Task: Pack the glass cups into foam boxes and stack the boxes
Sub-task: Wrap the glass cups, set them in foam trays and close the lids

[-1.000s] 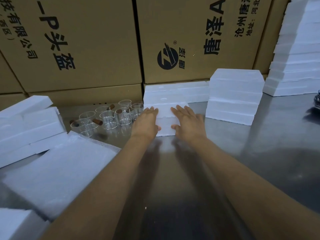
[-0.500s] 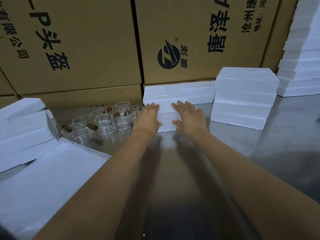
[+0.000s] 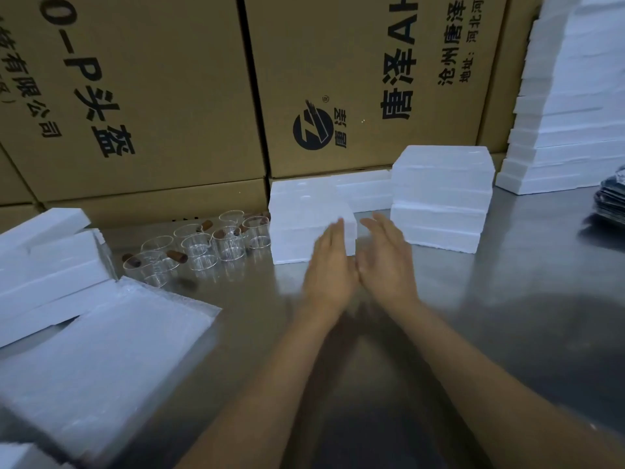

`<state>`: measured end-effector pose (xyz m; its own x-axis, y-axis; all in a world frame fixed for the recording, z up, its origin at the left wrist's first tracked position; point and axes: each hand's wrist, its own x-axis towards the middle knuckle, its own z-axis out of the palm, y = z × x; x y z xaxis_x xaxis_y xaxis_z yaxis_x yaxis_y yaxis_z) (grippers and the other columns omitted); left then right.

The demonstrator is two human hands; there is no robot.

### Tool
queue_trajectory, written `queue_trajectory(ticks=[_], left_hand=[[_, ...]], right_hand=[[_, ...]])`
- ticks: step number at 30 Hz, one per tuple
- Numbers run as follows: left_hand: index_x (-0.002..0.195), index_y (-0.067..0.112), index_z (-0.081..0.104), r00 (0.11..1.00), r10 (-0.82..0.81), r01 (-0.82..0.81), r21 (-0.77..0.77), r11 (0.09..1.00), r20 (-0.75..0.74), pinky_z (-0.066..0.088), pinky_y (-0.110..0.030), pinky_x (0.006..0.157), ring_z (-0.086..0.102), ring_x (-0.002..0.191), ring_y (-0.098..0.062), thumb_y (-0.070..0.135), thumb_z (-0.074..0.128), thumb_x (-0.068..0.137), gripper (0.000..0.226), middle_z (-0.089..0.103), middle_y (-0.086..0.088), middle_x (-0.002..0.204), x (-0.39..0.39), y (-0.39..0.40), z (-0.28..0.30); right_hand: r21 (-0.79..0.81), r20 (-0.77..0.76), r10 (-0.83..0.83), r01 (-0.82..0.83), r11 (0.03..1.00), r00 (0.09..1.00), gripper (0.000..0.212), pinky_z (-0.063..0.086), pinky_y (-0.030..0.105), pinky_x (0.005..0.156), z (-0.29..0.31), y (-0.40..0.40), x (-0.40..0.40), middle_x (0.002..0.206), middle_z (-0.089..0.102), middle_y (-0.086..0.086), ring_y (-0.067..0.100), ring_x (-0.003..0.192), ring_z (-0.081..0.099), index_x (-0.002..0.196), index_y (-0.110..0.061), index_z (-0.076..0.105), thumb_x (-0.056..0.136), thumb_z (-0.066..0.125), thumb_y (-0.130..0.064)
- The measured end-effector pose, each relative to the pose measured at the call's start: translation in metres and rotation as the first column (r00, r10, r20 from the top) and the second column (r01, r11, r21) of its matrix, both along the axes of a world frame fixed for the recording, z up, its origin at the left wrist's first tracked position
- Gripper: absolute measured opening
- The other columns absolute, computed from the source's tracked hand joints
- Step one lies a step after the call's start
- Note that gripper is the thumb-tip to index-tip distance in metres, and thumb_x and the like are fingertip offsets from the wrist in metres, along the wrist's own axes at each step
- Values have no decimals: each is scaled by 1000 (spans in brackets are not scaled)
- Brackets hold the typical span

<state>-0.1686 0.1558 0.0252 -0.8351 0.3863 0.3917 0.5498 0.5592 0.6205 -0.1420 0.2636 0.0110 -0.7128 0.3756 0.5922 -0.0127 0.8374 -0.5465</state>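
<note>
A brushed metal counter [image 3: 507, 299] fills the lower view, dully reflecting the arms above it. Along its far edge stands a wall of large brown cardboard cartons [image 3: 355, 79] printed with black characters and a round logo. Against the cartons sits a short stack of foam boxes [image 3: 306, 228], with a taller stack of foam boxes [image 3: 443, 194] just beside it on the right and a high foam pile [image 3: 568, 113] at the far right. A cluster of glass cups [image 3: 206, 248] with brown handles stands on the counter just left of the short stack. Loose foam pieces [image 3: 50, 265] and a wide foam sheet [image 3: 101, 350] lie at the left. A dark bundle [image 3: 612, 198] shows at the right edge.

Both forearms reach forward from the bottom of the view. The left hand [image 3: 329, 269] and right hand [image 3: 387, 262] are side by side in front of the short stack, nearly touching at the heels, slightly blurred. Their fingers are straight and released, holding nothing; the left fingertips overlap the stack's front corner, though contact cannot be told.
</note>
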Motion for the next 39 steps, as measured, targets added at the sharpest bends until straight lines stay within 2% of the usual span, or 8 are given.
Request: queue_trajectory(ticks=[4, 9, 12, 14, 20, 29, 37, 39], left_hand=[[155, 13, 32, 968, -124, 94, 144, 985, 220, 34, -29, 114, 43, 139, -19, 5, 49, 94, 63, 41, -7, 155, 37, 39, -28], [155, 22, 27, 888, -224, 62, 378, 924, 402, 31, 10, 65, 41, 82, 38, 6, 45, 94, 66, 46, 11, 131, 37, 87, -26], [160, 24, 13, 890, -143, -45, 396, 917, 432, 32, -13, 101, 42, 137, -4, 14, 47, 96, 73, 29, 4, 161, 33, 107, -17], [160, 24, 9, 883, -114, -115, 445, 888, 456, 35, -30, 112, 39, 143, -22, 17, 48, 97, 75, 24, 3, 165, 23, 118, -9], [160, 27, 10, 850, -178, -126, 520, 845, 495, 35, -40, 116, 39, 142, -26, 6, 45, 93, 79, 29, -2, 163, -25, 142, 34], [151, 33, 24, 821, -300, -4, 531, 848, 485, 38, -19, 66, 47, 90, 7, 1, 48, 87, 76, 42, 12, 138, -35, 138, 35], [143, 32, 34, 844, -266, -51, 563, 825, 466, 48, -33, 95, 56, 112, -12, 8, 54, 79, 71, 51, 8, 138, -8, 96, 38], [138, 31, 37, 851, -264, -65, 590, 805, 454, 49, -28, 86, 58, 105, -7, 5, 53, 82, 63, 56, 8, 130, 3, 80, 42]], right_hand=[[-234, -143, -165, 129, 964, 976, 49, 40, 44, 106, -13, 34, 38, 136, 51, 9, 28, 126, 48, 129, -11, 54, 82, 55, 2], [-386, -224, -347, 244, 890, 911, 57, 40, 46, 108, -12, 76, 51, 140, 46, 10, 28, 131, 43, 138, -9, 43, 83, 55, -1], [-457, -213, -425, 295, 839, 880, 65, 35, 46, 113, -12, 95, 47, 149, 39, 10, 27, 138, 37, 147, -10, 34, 85, 55, -5], [-472, -170, -433, 312, 824, 886, 74, 29, 46, 117, -11, 106, 42, 158, 29, 8, 27, 145, 29, 154, -12, 24, 87, 55, -8], [-541, -86, -330, 234, 808, 940, 85, 22, 48, 121, 22, 149, 22, 163, 22, -5, 23, 149, 21, 158, -29, 15, 86, 61, -25], [-578, 0, -161, 131, 805, 987, 80, 27, 52, 116, 33, 155, 16, 151, 40, -2, 20, 146, 28, 151, -42, 22, 83, 62, -26], [-565, 6, -134, 114, 818, 991, 81, 26, 49, 117, 42, 118, 39, 156, 33, 1, 23, 145, 29, 151, -43, 22, 83, 64, -31], [-547, -13, -135, 106, 831, 991, 83, 25, 49, 118, 47, 103, 48, 158, 30, -2, 22, 147, 25, 152, -45, 19, 84, 63, -32]])
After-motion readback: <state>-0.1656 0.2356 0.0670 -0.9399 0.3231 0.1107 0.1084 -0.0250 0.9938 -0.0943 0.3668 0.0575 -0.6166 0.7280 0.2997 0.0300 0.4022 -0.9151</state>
